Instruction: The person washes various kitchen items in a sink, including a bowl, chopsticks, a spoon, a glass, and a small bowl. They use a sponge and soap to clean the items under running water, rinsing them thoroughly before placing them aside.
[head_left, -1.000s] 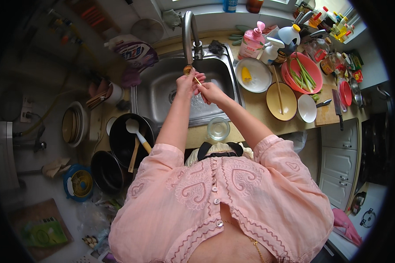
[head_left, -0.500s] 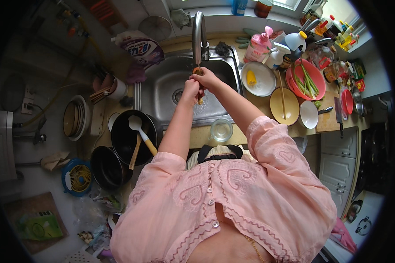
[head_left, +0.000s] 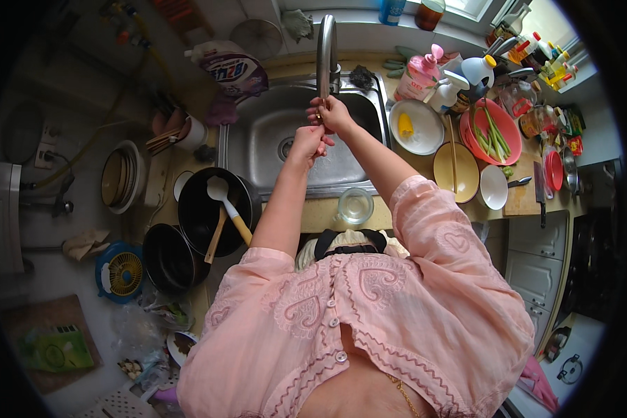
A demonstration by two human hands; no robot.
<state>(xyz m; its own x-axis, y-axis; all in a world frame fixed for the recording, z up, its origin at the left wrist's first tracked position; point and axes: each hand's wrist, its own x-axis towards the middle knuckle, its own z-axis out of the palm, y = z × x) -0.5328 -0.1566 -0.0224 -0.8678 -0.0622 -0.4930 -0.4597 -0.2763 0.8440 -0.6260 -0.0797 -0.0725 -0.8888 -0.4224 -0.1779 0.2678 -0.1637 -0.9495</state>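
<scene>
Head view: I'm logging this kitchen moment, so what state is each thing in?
left hand: raised over sink, grip unclear
right hand: closed around something thin beneath the faucet
faucet: no water visible
sink: no dishes inside
glass: upright
black pan: holding ladle

Person wears a loose pink blouse [head_left: 369, 313], thin fabric w/ short wide sleeves ending approx. at the elbow. Heart-shaped embroidery in same pink on chest and on sleeve at 3 o'clock; zigzag stitched trim runs along the front edges and hem. Small pale buttons in a row down the front, blouse parting open toward 6 o'clock. Thin gold chain [head_left: 400, 390] shows in that gap. Forearms bare, no watch or rings discernible. Left hand [head_left: 306, 143] and right hand [head_left: 336, 115] bare, no gloves.
</scene>
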